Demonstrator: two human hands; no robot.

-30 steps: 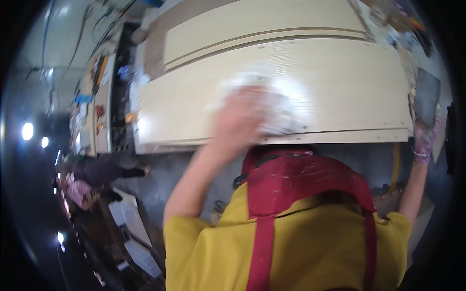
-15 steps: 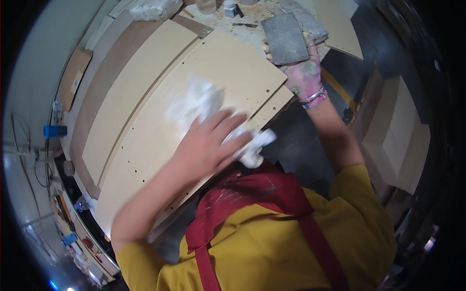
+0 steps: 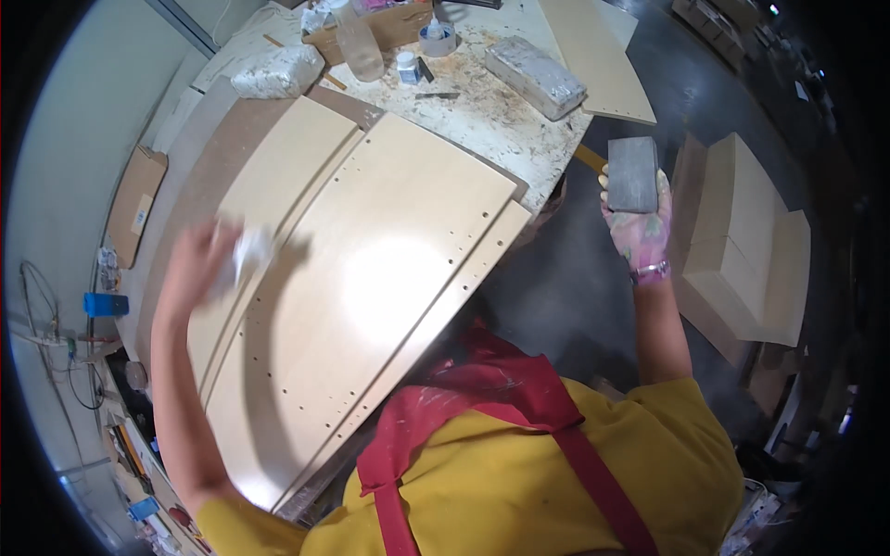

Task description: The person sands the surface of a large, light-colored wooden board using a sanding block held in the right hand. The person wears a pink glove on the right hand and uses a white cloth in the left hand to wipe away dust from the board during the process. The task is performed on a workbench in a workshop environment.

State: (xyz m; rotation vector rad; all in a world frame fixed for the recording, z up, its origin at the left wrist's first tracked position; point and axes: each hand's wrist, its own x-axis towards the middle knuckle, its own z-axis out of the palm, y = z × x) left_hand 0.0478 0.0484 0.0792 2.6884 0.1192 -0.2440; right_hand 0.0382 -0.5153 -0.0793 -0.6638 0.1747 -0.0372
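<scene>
Bunching a white cloth [image 3: 248, 252] in the bare left grip [image 3: 197, 264], motion-blurred, at nine o'clock above a pale drilled panel [image 3: 436, 199]; likely soft, light, best grasped by its middle. Clasping a grey block [image 3: 633, 174] by both long edges in the gloved right grip [image 3: 640, 236], at two o'clock, beyond the tabletop [image 3: 459, 125]; probably stiff, fairly light, best held there.

A head-worn fisheye looks down past the nearby torso [image 3: 519, 463] onto pale boards [image 3: 371, 250]
</scene>
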